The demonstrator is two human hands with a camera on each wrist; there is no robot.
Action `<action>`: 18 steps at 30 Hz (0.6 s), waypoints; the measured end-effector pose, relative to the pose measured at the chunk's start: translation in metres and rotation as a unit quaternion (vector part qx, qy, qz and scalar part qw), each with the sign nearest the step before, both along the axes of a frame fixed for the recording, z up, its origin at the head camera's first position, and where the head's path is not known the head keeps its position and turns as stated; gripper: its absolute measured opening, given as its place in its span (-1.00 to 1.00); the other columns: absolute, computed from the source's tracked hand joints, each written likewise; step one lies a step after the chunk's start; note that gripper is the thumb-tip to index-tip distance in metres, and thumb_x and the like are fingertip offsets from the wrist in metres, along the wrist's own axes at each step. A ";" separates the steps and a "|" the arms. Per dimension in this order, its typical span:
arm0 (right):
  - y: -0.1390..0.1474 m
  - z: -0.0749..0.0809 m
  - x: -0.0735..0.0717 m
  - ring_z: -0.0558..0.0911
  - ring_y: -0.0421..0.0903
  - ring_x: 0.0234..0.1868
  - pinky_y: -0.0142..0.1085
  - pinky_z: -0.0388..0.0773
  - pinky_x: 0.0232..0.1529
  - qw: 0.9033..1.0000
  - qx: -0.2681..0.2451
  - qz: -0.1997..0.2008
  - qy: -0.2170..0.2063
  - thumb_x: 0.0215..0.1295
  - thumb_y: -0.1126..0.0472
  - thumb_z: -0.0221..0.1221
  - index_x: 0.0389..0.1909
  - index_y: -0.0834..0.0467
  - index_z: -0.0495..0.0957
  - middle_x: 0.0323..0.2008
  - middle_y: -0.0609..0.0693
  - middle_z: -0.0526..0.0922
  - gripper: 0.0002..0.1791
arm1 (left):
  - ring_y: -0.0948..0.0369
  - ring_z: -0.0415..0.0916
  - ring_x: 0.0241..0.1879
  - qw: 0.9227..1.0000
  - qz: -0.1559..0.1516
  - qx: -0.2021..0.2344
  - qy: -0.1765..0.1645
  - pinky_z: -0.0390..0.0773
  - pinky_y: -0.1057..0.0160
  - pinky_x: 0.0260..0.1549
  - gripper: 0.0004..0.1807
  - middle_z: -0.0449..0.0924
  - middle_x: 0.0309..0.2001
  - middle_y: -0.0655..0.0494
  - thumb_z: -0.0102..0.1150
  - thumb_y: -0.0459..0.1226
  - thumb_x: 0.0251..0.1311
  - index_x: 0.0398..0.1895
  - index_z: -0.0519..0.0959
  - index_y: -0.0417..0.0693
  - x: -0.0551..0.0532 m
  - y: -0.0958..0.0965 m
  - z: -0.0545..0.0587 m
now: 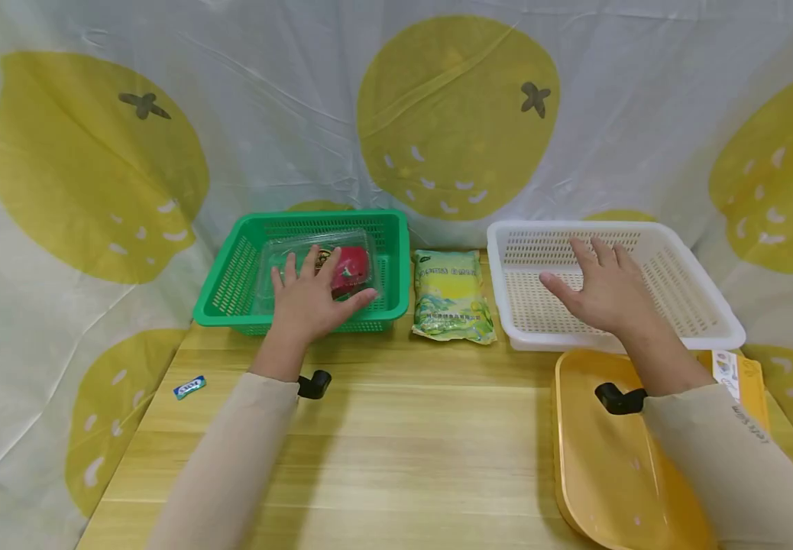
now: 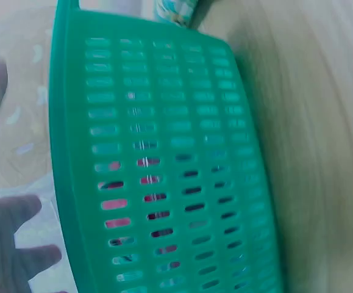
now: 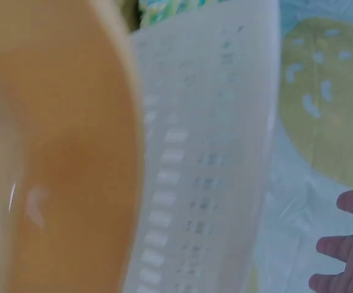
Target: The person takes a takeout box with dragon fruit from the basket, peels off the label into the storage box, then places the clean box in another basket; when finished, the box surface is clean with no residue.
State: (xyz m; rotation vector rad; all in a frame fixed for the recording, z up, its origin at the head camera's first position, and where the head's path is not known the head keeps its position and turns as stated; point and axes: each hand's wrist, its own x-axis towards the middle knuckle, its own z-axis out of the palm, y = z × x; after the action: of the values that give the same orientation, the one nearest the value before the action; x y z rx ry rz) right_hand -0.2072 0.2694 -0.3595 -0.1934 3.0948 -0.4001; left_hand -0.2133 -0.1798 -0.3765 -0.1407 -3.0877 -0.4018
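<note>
My left hand, fingers spread, is over the green basket at the back left. Inside that basket lies a clear plastic box with a red item showing in it, partly hidden by my fingers. In the left wrist view the slotted wall of the basket stands beside my fingers. On the other side my right hand is spread above the white basket, with nothing in its grasp. The right wrist view has its fingertips beyond the white wall.
A green and yellow bag with printing lies between the two baskets. An orange tray sits at the front right under my right forearm, with a yellow packet beside it. A small blue and green packet lies at the left.
</note>
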 end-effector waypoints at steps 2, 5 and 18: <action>-0.012 0.005 0.003 -0.12 0.55 0.55 0.43 -0.18 0.49 1.000 -0.019 0.013 0.014 0.43 -0.49 -0.17 0.65 0.16 -0.16 0.58 0.45 -0.10 0.06 | -0.41 -0.24 0.58 0.999 0.007 0.020 0.025 -0.29 -0.50 0.46 0.14 -0.13 0.65 -0.19 -0.21 0.58 0.15 0.67 -0.03 0.17 0.005 -0.001 -0.003; -0.032 0.014 0.008 -0.08 0.48 0.57 0.40 -0.11 0.50 0.998 -0.049 0.028 0.025 0.45 -0.44 -0.12 0.66 0.12 -0.15 0.60 0.40 -0.09 0.02 | -0.36 -0.10 0.54 0.996 0.017 0.050 0.066 -0.15 -0.43 0.48 0.05 -0.01 0.61 -0.22 -0.13 0.49 0.25 0.63 0.07 0.08 0.014 -0.001 -0.007; -0.120 0.033 0.017 0.08 0.26 0.61 0.27 0.07 0.54 0.978 -0.171 0.108 0.058 0.54 -0.33 -0.12 0.65 0.03 -0.04 0.62 0.17 0.08 -0.15 | -0.19 0.41 0.10 0.923 0.061 0.224 0.306 0.36 -0.15 0.11 -0.39 0.58 0.10 -0.25 0.25 0.00 0.33 0.27 0.51 -0.24 0.068 0.016 -0.041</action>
State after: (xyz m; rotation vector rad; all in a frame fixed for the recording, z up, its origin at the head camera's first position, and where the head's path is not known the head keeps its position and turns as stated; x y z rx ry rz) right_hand -0.1898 0.1489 -0.3270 -0.5697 3.0438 -0.9394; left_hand -0.1454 -0.1636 -0.4173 -0.0476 -2.3115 -0.8517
